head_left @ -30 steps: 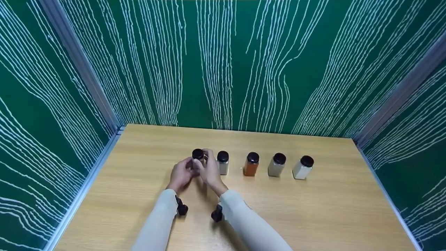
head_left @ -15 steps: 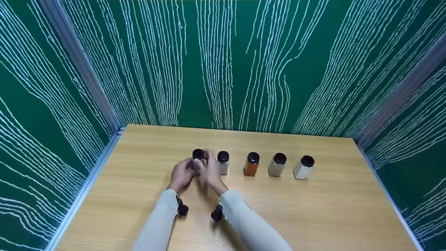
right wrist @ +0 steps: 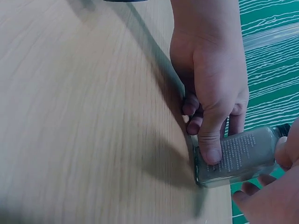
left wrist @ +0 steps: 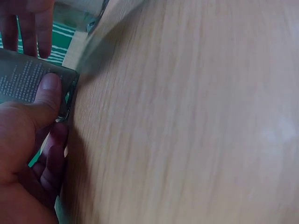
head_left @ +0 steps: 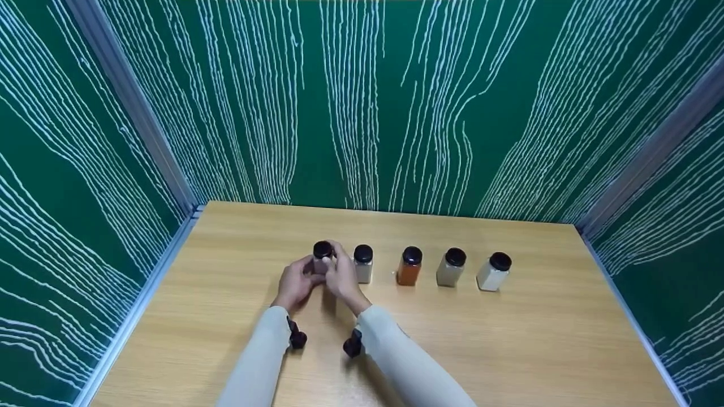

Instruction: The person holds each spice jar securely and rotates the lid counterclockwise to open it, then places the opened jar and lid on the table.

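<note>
A square glass spice jar (head_left: 320, 265) with a black lid stands upright at the left end of a row of similar jars. My left hand (head_left: 295, 282) grips its lower part. In the left wrist view the thumb (left wrist: 48, 88) lies across the printed label. My right hand (head_left: 343, 281) is round the jar's other side. In the right wrist view its thumb touches the jar (right wrist: 252, 149) just below the lid, with bent fingers beneath. The far side of the jar is hidden. Close to my right hand stands a jar with pale grey contents (head_left: 363, 270).
Farther right along the wooden table (head_left: 509, 339) stand an orange-filled jar (head_left: 408, 272), a greyish one (head_left: 449, 274) and a whitish one (head_left: 491, 277), all black-lidded. Green panels (head_left: 311, 141) with white wavy lines enclose the back and sides.
My right thumb has shifted to the right off the front of the jar, so more of the jar's body shows below the lid. My left hand and the other jars stay put.
</note>
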